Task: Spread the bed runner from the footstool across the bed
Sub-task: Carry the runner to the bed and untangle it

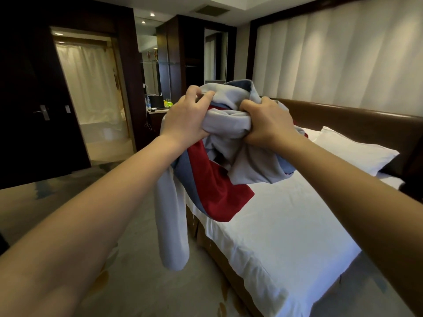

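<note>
The bed runner is a bunched cloth of grey, blue and red, held up in the air over the left side of the bed. My left hand grips the bundle's upper left. On the upper right, my right hand clutches a thick grey fold. A long grey loop of the runner hangs down past the bed's left edge toward the floor. The red part drapes onto the white sheet. No footstool is in view.
A white pillow lies against the brown headboard at the right. A padded white wall panel rises behind it. A desk with a laptop stands at the back. At the left, a dark door and a lit bathroom doorway. Patterned carpet covers the floor.
</note>
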Demonstrator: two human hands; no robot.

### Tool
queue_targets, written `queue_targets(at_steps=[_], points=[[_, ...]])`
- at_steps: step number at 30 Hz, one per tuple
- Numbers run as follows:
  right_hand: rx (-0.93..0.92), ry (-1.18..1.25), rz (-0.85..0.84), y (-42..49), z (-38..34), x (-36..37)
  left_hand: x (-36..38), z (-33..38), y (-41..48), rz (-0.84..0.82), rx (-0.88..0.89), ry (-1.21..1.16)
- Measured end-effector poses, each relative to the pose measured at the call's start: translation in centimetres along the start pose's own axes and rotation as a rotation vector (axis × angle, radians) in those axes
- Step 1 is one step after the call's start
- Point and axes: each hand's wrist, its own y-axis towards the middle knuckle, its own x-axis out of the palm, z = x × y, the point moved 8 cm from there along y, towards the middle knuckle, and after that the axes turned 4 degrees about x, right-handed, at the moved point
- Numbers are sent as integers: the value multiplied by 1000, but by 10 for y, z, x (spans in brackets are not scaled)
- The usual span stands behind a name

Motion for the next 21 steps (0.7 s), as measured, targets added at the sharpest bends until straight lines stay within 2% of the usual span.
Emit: queue_targets(at_steps=[21], points=[[44, 17, 56, 187, 39, 125, 149, -117, 132, 5, 66, 0]])
